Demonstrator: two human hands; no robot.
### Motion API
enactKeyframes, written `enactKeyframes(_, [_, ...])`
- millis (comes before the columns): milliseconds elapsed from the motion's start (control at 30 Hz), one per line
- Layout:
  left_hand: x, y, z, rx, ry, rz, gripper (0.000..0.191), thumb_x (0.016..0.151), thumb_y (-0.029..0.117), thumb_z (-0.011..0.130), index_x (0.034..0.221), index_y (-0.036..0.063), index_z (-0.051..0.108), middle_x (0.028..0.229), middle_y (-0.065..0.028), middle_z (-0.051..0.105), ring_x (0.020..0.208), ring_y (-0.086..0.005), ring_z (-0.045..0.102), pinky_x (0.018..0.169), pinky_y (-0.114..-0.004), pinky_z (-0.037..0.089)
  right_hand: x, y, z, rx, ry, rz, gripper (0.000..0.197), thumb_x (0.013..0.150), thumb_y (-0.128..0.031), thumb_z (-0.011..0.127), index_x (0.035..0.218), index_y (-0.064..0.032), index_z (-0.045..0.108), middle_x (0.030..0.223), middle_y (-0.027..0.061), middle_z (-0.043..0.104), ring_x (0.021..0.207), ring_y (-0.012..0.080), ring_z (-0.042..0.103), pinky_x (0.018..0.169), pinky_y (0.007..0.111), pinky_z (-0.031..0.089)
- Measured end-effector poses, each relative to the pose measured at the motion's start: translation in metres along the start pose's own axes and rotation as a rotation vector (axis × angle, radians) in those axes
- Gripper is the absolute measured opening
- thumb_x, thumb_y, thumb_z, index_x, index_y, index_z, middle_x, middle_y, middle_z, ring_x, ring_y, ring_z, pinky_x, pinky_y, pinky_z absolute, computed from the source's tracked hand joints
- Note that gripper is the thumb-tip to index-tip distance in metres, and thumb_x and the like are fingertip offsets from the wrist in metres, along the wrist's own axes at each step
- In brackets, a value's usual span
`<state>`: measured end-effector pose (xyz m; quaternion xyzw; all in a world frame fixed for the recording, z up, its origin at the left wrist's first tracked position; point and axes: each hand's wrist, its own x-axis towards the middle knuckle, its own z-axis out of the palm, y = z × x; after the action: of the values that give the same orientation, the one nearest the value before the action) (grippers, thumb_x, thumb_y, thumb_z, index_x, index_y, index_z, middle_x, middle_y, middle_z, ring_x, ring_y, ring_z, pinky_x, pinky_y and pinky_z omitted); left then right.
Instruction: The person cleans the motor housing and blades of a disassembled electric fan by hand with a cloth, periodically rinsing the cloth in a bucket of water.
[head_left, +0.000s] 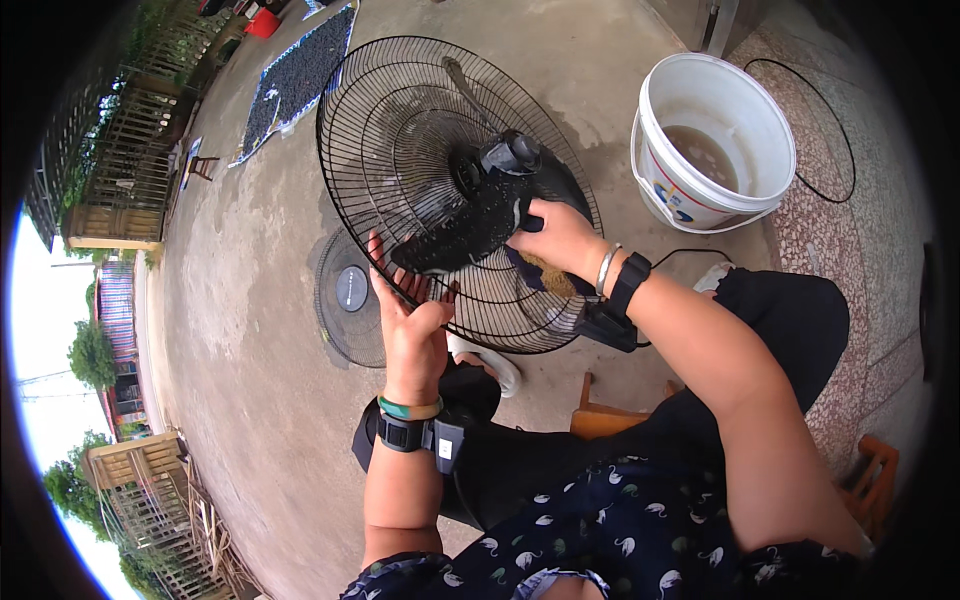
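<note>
A black wire fan guard (386, 139) is tilted before me, with a dark plastic hub (510, 152) and fan blades inside it. The nearest blade (457, 232) is wet and speckled with drops or light flecks. My left hand (412, 330) grips the guard's lower left rim, its fingers reaching behind the wires. My right hand (559, 236) holds a dark cloth (525, 271) at the blade's right edge. A tan patch shows on the cloth below the hand. Behind the rim, a round wire fan cover (352, 289) lies on the concrete, partly hidden.
At upper right stands a white plastic bucket (652, 161) holding murky water. A black cable (851, 142) curves over the speckled paving beside it. A sheet spread with dark pieces (300, 79) lies at upper left. A wooden stool (600, 422) shows beneath my legs.
</note>
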<state>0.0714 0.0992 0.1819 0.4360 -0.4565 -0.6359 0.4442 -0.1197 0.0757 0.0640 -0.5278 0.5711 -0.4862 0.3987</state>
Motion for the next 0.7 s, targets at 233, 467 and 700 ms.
enactKeyframes(233, [-0.002,0.000,0.006,0.046,-0.056,0.018,0.104,0.057,0.005,0.052,0.149,0.0239,0.007,0.145,-0.0153,0.027,0.132,-0.0296,0.033,0.100,-0.047,0.036,0.020,-0.046,0.010,-0.085,-0.051,0.074,0.076,0.065,-0.014,0.074,0.130,-0.0071,0.036,0.111,0.0176,0.058,0.102,0.0294,0.059,0.090,0.035,0.045])
enactKeyframes(467, [-0.003,0.000,0.005,-0.095,-0.058,0.065,0.102,0.058,-0.010,0.046,0.149,0.0145,0.008,0.137,-0.0156,0.036,0.119,-0.0270,0.045,0.093,-0.032,0.044,-0.023,-0.079,0.023,0.167,-0.348,-0.109,0.062,0.061,-0.006,0.071,0.118,-0.0091,0.048,0.102,0.0120,0.062,0.097,0.0238,0.061,0.086,0.032,0.047])
enactKeyframes(700, [-0.010,0.003,0.009,0.055,-0.078,0.025,0.103,0.053,-0.003,0.046,0.149,0.0142,0.013,0.142,-0.0182,0.034,0.125,-0.0302,0.042,0.101,-0.033,0.039,-0.041,-0.075,0.017,0.072,-0.445,-0.317,0.056,0.061,-0.005,0.069,0.115,-0.0090,0.053,0.115,0.0092,0.059,0.109,0.0271,0.056,0.093,0.034,0.044])
